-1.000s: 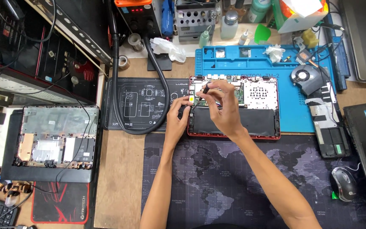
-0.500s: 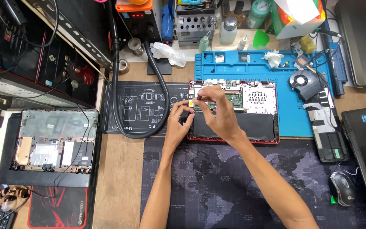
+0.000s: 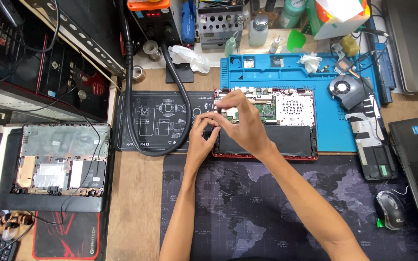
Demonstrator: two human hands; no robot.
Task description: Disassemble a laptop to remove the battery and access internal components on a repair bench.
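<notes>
Opened laptop base [image 3: 286,126], red-edged, bottom cover off — lies at the middle of the bench, its left part on a black schematic mat [image 3: 156,121], its right part on the blue repair mat [image 3: 335,130]. Green circuit board, perforated metal shield and long black battery strip exposed. Judged mid-disassembly: the shell is already open and a cooling fan [image 3: 343,89] sits detached on the blue mat to the right; board and battery remain seated.

Left hand [image 3: 200,137]: fingers curled in a pinch at the base's left edge; what it grips, if anything, cannot be told.

Right hand [image 3: 242,120]: arched over the board's left part, fingertips drawn together at the far-left corner; any small part or tool is hidden beneath them.

Near side: dark world-map desk mat [image 3: 267,208], under both forearms.

Left: a second stripped laptop chassis [image 3: 59,164], lying open.

Right: black mouse [image 3: 389,209]; part of a closed grey laptop [image 3: 414,43] at the far corner.

Far edge: orange-topped rework station [image 3: 148,14] with a black hose looping onto the schematic mat, bottles, a parts rack — crowded wooden workbench [image 3: 131,203], workshop setting.
</notes>
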